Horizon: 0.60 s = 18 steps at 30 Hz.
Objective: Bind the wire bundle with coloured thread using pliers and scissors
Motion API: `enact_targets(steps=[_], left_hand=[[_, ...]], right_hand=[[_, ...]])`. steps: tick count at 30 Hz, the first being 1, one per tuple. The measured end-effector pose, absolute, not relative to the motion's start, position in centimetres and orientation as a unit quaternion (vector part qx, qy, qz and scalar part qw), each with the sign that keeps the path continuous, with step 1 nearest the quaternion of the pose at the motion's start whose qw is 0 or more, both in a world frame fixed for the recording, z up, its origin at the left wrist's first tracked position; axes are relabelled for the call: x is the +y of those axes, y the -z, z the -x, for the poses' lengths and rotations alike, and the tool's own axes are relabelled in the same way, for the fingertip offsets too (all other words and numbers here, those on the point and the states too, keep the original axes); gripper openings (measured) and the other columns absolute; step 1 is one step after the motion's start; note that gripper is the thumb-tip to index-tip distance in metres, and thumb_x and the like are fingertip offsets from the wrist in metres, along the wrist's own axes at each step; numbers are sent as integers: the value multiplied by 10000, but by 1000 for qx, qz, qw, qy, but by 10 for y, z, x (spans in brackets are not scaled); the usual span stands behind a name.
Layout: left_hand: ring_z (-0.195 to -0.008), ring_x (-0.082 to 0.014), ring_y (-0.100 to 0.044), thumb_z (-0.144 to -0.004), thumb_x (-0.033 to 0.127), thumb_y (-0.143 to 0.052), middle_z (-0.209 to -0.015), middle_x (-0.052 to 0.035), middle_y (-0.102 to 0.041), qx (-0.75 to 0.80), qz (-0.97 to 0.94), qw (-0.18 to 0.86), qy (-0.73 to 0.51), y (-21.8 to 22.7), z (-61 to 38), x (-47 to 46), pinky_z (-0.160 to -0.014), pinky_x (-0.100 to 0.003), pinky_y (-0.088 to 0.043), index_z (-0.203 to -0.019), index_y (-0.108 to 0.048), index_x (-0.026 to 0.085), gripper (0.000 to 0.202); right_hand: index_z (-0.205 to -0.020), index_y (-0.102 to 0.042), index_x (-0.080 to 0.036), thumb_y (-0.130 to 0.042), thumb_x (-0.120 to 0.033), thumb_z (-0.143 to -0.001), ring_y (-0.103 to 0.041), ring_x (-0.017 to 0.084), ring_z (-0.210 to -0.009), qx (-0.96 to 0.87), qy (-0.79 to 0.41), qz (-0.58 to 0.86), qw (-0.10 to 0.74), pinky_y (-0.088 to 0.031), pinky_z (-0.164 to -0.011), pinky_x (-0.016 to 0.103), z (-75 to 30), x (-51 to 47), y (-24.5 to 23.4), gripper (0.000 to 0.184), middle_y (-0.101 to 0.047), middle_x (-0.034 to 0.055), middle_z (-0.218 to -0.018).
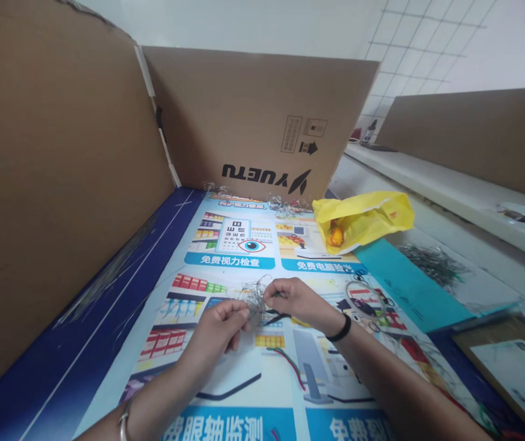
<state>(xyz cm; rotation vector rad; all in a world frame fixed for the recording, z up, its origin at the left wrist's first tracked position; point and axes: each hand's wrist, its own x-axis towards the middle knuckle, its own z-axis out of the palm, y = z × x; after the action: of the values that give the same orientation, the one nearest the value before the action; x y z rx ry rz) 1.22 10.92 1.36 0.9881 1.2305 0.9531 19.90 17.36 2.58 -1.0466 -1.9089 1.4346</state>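
A loose tangle of thin silvery wire point(253, 295) lies between my two hands, over the printed poster sheet. My left hand point(226, 323) is closed in a pinch at the tangle's lower left, thumb against the fingers. From the other side my right hand point(299, 301), below a black wristband point(339, 328), pinches the tangle's right edge. Exactly which strands each hand grips is too fine to make out. Just under the right fingers sits a small dark object point(277, 317) of unclear kind. Red and green cords point(290, 362) lie on the sheet nearer to me.
Cardboard walls point(253, 110) stand at the back and left. A yellow bag point(372, 220) lies open at the right, near a teal strip point(413, 288) and a pile of thin wires point(432, 263). Straight wires point(115, 260) lie left; a clear ring point(366, 299) lies right.
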Motion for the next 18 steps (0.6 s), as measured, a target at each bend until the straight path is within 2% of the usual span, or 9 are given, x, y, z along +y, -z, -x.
enact_targets(steps=[3, 8, 13, 18], left_hand=[[-364, -39, -350, -728, 378, -597, -575, 35, -542, 535, -431, 600, -410, -11, -12, 110, -373, -182, -219, -764, -579, 138, 243], [-366, -58, -321, -712, 396, -627, -437, 80, -411, 556, -418, 585, -416, -9, -12, 109, -375, -177, -225, -850, -613, 151, 282], [-376, -53, -308, -698, 402, -637, -437, 74, -410, 562, -416, 583, -414, -10, -13, 109, -380, -175, -192, -815, -607, 152, 277], [-378, -58, -280, -707, 407, -615, -418, 74, -413, 581, -420, 571, -399, -11, -12, 109, -384, -183, -182, -869, -610, 144, 309]], right_hand=[[-743, -639, -151, -591, -220, -735, -512, 99, -603, -710, -527, 386, 262, -399, -576, 209, -199, 174, -25, 84, -608, -8, -697], [-730, -643, -147, -582, -194, -739, -529, 104, -631, -724, -512, 382, 260, -412, -603, 209, -198, 173, -26, 77, -612, -3, -696], [-726, -646, -142, -579, -180, -736, -532, 102, -633, -725, -508, 387, 257, -413, -595, 201, -198, 172, -26, 77, -614, -2, -699], [-737, -648, -145, -584, -193, -737, -536, 102, -616, -721, -510, 393, 256, -416, -570, 195, -198, 174, -22, 80, -616, -4, -696]])
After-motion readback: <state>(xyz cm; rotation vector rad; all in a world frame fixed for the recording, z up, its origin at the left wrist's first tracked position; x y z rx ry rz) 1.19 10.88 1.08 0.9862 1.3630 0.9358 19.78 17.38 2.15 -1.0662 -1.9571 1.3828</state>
